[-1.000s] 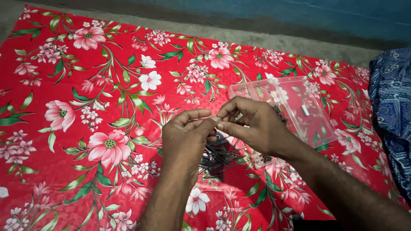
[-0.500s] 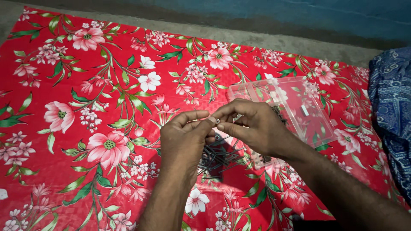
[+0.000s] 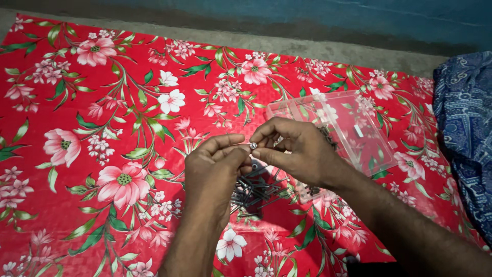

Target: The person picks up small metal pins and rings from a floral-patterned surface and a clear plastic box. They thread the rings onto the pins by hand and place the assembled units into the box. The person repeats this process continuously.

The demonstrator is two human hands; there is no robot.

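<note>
My left hand (image 3: 212, 166) and my right hand (image 3: 294, 151) meet above the red flowered cloth (image 3: 102, 133). Between their fingertips they pinch a small silvery nut (image 3: 253, 146), which seems to sit on a dark screw hidden by my fingers. Under the hands lies a heap of dark screws (image 3: 256, 190) on the cloth. A clear plastic box (image 3: 353, 128) stands just right of my right hand, partly behind it, with a few dark pieces inside.
A blue patterned fabric (image 3: 464, 128) lies at the right edge. Bare grey floor (image 3: 307, 48) and a blue wall (image 3: 307, 15) run along the cloth's far side.
Both hands stay in the same place; the fingertips shift slightly around the small piece between them.
</note>
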